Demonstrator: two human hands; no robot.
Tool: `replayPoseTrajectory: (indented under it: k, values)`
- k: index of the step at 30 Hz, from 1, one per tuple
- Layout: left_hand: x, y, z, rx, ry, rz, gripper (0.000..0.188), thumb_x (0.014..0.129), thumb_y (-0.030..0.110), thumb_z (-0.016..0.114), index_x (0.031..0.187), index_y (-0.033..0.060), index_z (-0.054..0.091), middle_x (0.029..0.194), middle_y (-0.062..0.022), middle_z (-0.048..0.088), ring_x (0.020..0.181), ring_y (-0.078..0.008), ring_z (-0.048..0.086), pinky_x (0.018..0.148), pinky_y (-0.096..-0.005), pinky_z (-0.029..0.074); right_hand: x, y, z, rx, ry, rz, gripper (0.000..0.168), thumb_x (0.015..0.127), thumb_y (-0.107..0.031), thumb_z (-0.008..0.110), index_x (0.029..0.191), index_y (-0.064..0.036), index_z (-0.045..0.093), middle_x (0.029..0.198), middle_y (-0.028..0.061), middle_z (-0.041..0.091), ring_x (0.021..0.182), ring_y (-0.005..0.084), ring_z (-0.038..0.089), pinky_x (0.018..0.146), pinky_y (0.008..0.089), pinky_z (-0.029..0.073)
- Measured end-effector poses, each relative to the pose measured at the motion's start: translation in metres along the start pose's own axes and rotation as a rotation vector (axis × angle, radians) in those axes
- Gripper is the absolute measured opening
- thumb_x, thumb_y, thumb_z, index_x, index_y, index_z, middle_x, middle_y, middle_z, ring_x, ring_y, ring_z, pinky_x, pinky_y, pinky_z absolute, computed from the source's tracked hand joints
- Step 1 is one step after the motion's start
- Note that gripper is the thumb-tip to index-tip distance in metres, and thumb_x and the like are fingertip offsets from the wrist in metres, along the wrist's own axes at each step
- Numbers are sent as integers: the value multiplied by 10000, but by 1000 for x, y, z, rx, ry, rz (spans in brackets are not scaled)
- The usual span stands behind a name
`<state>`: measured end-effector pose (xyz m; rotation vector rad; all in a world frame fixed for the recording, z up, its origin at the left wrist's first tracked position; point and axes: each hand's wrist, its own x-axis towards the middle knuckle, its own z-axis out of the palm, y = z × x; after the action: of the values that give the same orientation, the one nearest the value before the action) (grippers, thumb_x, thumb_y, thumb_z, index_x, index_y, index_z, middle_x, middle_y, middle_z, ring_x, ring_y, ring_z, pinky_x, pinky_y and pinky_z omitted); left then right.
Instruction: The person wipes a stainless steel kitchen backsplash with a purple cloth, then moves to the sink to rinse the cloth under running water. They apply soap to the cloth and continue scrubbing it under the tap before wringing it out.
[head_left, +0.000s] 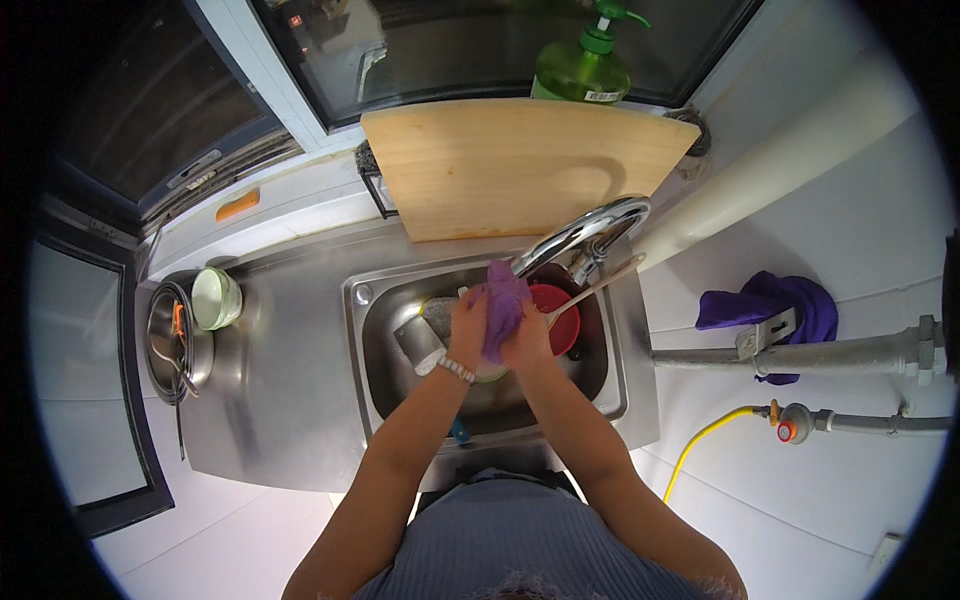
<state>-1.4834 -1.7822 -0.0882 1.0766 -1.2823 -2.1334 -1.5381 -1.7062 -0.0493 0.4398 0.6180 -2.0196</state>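
Observation:
Both of my hands grip a purple cloth (503, 309) over the stainless steel sink basin (480, 409). My left hand (468, 326), with a banded watch at the wrist, is on the cloth's left side. On its right side is my right hand (528, 337). The spout of the chrome faucet (581, 229) ends right by the cloth's upper edge. Below and around my hands lie a metal cup (420, 343), a grey scouring pad (439, 313) and a red bowl (561, 322). A long pale handle (600, 289) leans out of the basin. Whether water runs is hard to see.
A wooden cutting board (517, 169) leans behind the sink, with a green pump bottle (583, 67) behind it. Pale green bowls (217, 298) and metal pans (199, 364) stand at the counter's left. Rightward are a slanting white pipe (780, 165), a hanging purple cloth (810, 307) and a yellow hose (701, 439).

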Motion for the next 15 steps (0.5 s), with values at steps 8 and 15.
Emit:
replayPoseTrajectory:
  k: [8, 15]
  values:
    - [-76, 10, 32, 509, 48, 545, 285, 866, 120, 540, 1142, 51, 538, 1104, -105, 526, 990, -230, 514, 851, -325, 416, 62, -18, -49, -298, 120, -134, 225, 836, -244, 566, 992, -82, 569, 852, 33, 593, 686, 158, 544, 636, 286, 452]
    - [-45, 31, 50, 689, 72, 615, 152, 815, 166, 619, 873, 26, 611, 952, -134, 550, 870, -277, 532, 744, -358, 414, 44, -17, -45, -192, -200, -108, 257, 835, -198, 521, 1053, -63, 532, 920, 45, 587, 788, 163, 569, 684, 288, 473]
